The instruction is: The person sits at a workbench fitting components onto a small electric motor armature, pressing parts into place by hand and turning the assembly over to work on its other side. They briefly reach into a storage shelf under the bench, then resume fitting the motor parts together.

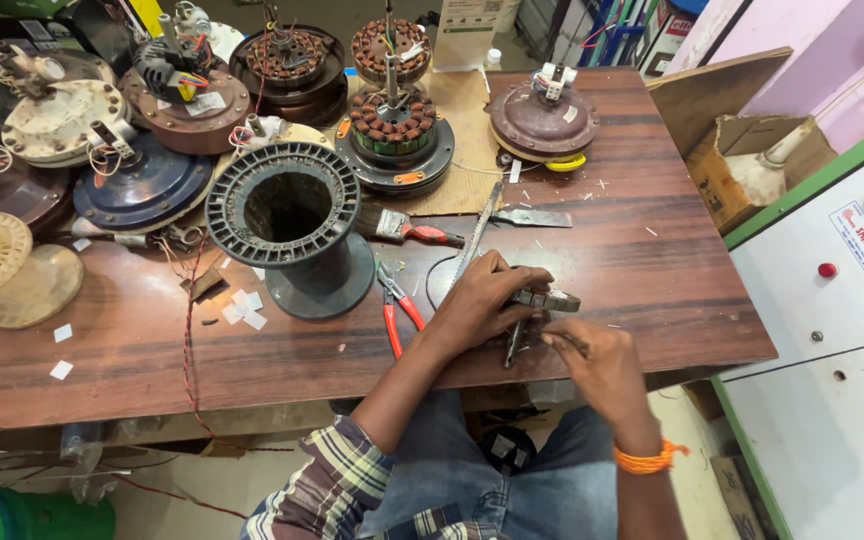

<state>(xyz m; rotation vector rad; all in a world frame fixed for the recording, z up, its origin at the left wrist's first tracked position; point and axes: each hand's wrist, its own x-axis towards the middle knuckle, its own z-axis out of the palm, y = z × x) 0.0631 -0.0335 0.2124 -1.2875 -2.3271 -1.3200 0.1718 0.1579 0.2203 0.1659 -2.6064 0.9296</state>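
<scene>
Gripping a dark metal part point(542, 300), left hand point(487, 300); right hand point(597, 365) pinches its stem (red pliers point(397, 312) nearby).

A dark wooden workbench point(652, 250) stands beside a white, green-edged control cabinet point(812, 330) and pink wall point(802, 50).

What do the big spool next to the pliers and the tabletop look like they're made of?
The spool looks like moulded plastic: dull dark grey, with ribbed flanges. The table looks like wood or wood-grain laminate, brown and streaked; which one is unclear. The pliers have red, probably plastic-coated handles.
</scene>
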